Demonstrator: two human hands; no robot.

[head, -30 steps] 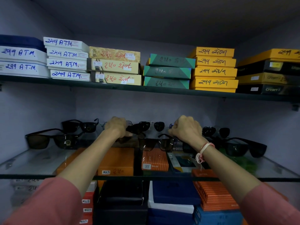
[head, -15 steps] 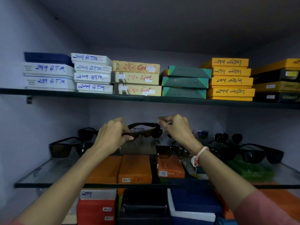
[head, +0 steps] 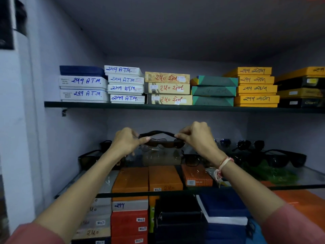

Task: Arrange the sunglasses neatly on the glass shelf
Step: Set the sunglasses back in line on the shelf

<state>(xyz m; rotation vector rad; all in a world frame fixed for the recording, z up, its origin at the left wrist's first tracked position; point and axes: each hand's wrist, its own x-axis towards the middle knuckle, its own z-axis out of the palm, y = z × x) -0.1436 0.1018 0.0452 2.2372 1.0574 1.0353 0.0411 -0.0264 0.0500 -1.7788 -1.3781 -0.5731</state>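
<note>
A dark pair of sunglasses (head: 161,142) hangs in the air above the middle of the glass shelf (head: 299,186). My left hand (head: 125,140) pinches its left end and my right hand (head: 197,138) pinches its right end. One temple arches across the top between my fingers. More dark sunglasses stand on the shelf: a pair at the left (head: 88,158), a pair behind my right wrist (head: 192,159), and several at the right (head: 281,159). My forearms hide part of the row.
An upper shelf (head: 175,107) carries stacked labelled boxes: white (head: 125,88), gold, green and yellow (head: 256,88). Under the glass sit orange boxes (head: 147,178), red boxes and dark blue cases. Walls close in at the left and the back.
Both hands have lifted one pair off the back row and raised it above the shelf, now turned so a temple arches on top. The camera has shifted left and back.
</note>
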